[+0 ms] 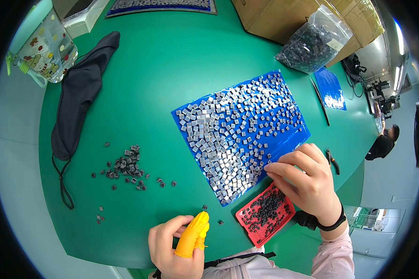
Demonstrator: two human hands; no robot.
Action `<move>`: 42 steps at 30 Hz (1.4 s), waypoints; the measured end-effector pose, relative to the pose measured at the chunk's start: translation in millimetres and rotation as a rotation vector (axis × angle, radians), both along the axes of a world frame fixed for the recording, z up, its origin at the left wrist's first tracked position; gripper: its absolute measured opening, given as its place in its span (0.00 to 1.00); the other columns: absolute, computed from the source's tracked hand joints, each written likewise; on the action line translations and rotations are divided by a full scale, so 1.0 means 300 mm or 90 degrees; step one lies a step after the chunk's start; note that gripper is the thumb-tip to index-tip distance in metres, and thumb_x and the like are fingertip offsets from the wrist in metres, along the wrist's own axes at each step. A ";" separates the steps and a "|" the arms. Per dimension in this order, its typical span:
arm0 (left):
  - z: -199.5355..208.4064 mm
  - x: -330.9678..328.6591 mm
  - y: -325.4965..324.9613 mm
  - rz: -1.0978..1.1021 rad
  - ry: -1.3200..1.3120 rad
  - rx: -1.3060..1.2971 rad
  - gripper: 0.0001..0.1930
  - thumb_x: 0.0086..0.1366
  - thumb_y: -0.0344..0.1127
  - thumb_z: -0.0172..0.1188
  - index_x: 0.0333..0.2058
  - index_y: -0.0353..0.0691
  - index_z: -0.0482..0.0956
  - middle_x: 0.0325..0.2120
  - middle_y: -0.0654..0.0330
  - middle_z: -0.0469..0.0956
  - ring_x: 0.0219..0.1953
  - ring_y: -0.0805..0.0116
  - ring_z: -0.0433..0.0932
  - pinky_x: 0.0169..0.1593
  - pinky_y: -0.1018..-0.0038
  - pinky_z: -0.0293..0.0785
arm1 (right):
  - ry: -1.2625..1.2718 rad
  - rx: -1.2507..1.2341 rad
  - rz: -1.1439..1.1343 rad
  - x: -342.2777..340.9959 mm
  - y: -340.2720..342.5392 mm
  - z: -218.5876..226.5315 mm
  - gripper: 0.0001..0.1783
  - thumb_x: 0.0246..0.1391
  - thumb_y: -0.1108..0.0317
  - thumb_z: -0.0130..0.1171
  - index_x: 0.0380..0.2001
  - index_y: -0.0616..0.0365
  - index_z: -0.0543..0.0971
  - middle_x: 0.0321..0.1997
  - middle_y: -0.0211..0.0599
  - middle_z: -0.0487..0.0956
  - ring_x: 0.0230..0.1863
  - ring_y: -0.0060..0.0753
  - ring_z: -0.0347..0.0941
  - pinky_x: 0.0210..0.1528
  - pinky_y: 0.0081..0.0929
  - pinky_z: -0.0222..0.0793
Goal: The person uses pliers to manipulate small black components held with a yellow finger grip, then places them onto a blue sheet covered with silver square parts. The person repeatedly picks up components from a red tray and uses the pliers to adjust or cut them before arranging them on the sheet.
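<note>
My right hand [307, 179] reaches over the lower right edge of a blue sheet [284, 142]. Its thumb and index finger are pinched together beside the small square metal caps [219, 135] spread across that sheet; whatever is between the fingertips is too small to make out. At the table's near edge, my left hand [177, 242] is closed, with yellow finger cots [193, 235] on its fingers. What it holds, if anything, is hidden. One loose dark cap [205, 207] lies just beyond its fingertips. A red tray [260, 237] with many tiny black parts [267, 207] sits below my right hand.
A pile of dark caps [125, 165] lies left on the green table [144, 83]. Around the edges are a black pouch [81, 90], a clear cup [46, 51], a cardboard box [270, 21], a bag of dark parts [312, 42], tweezers [320, 102] and pliers [332, 161].
</note>
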State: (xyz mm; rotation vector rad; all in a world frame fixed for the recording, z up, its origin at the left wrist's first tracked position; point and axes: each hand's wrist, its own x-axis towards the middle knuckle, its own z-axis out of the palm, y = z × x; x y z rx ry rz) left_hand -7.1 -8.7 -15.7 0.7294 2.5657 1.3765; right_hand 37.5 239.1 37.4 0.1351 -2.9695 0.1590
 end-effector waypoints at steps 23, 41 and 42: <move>0.025 -0.015 0.023 0.035 0.115 0.000 0.11 0.52 0.28 0.72 0.36 0.39 0.85 0.37 0.64 0.78 0.35 0.64 0.73 0.36 0.72 0.71 | -0.038 -0.037 -0.011 -0.010 -0.021 0.000 0.17 0.44 0.73 0.69 0.42 0.57 0.83 0.29 0.29 0.72 0.29 0.32 0.66 0.31 0.28 0.65; 0.025 -0.018 0.022 0.029 0.128 0.001 0.11 0.52 0.29 0.71 0.36 0.39 0.85 0.37 0.63 0.78 0.35 0.64 0.74 0.35 0.72 0.71 | -0.061 -0.019 0.012 -0.003 -0.033 0.010 0.23 0.42 0.71 0.69 0.46 0.56 0.83 0.30 0.28 0.71 0.29 0.31 0.66 0.31 0.27 0.66; 0.025 -0.018 0.022 0.029 0.129 0.000 0.11 0.52 0.29 0.71 0.36 0.39 0.85 0.37 0.63 0.78 0.35 0.64 0.74 0.35 0.72 0.71 | -0.059 -0.016 0.012 -0.003 -0.033 0.008 0.23 0.42 0.71 0.69 0.46 0.55 0.83 0.30 0.28 0.71 0.29 0.31 0.66 0.31 0.27 0.66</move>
